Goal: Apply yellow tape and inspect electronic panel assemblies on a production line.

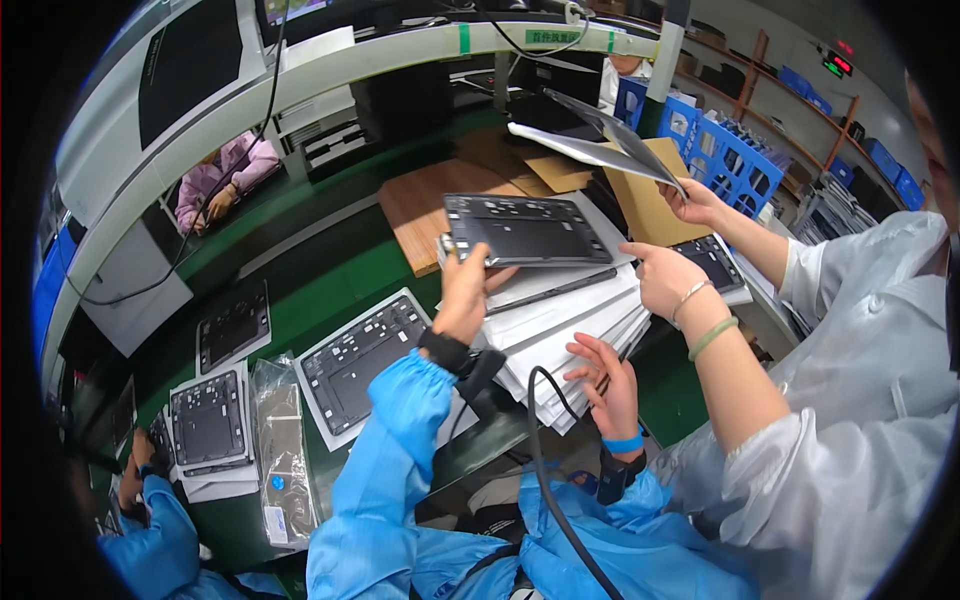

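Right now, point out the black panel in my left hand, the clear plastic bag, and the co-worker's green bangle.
Black panel [550, 236], head view: its dark middle face.
Clear plastic bag [286, 448], head view: around its middle.
Green bangle [712, 337], head view: middle of its visible band.

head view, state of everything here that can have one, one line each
Left hand, gripping the black panel
Black panel, held up, tilted
Right hand, open, fingers spread
White stack, edges uneven
Clear bag, lying flat
Second panel, flat, right of the clear bag
Co-worker's pointing hand, index finger extended
Digital display, lit
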`<state>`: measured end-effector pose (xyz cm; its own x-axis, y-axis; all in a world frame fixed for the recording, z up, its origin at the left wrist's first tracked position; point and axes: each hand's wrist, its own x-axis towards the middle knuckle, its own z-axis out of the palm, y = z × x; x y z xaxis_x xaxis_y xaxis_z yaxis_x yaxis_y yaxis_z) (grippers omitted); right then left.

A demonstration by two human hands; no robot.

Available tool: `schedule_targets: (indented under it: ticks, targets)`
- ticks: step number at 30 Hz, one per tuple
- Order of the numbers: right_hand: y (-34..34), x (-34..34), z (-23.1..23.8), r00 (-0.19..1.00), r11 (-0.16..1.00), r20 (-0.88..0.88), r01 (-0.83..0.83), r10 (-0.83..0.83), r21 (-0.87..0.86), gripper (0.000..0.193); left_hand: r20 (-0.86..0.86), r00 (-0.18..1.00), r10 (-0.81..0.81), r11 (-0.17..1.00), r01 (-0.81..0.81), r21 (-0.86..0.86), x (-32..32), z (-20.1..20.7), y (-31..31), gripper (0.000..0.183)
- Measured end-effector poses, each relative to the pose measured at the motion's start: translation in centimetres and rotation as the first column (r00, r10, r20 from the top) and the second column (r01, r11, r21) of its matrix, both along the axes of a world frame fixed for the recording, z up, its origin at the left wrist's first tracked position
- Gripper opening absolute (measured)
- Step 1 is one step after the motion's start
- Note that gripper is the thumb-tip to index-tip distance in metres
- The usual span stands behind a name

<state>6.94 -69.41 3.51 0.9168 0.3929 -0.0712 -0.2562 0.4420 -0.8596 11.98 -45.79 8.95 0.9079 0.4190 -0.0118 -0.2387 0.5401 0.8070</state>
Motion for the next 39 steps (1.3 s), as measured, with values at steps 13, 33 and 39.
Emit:
schedule_targets:
  ticks: [13,33,39]
  targets:
    - [1.0,-4.4,0.2,0.958,0.936,0.174,-0.167,0.229,-0.311,0.031,-0.521,0.853,-0.024,0.828,0.309,0.469,-8.5,4.9,2.3,0.029]
    - [19.8,-10.1,-4.3,0.713,0.673,0.119,-0.575,0.691,-0.464,0.021,-0.45,0.847,0.281,0.781,0.071,0.621,-27.1,-9.1,3.0,0.084]
    - [21.7,-9.4,-2.4,0.784,0.757,0.14,-0.511,0.605,-0.407,0.013,-0.229,0.87,0.436,0.584,-0.08,0.808,-28.0,-9.1,4.3,0.082]
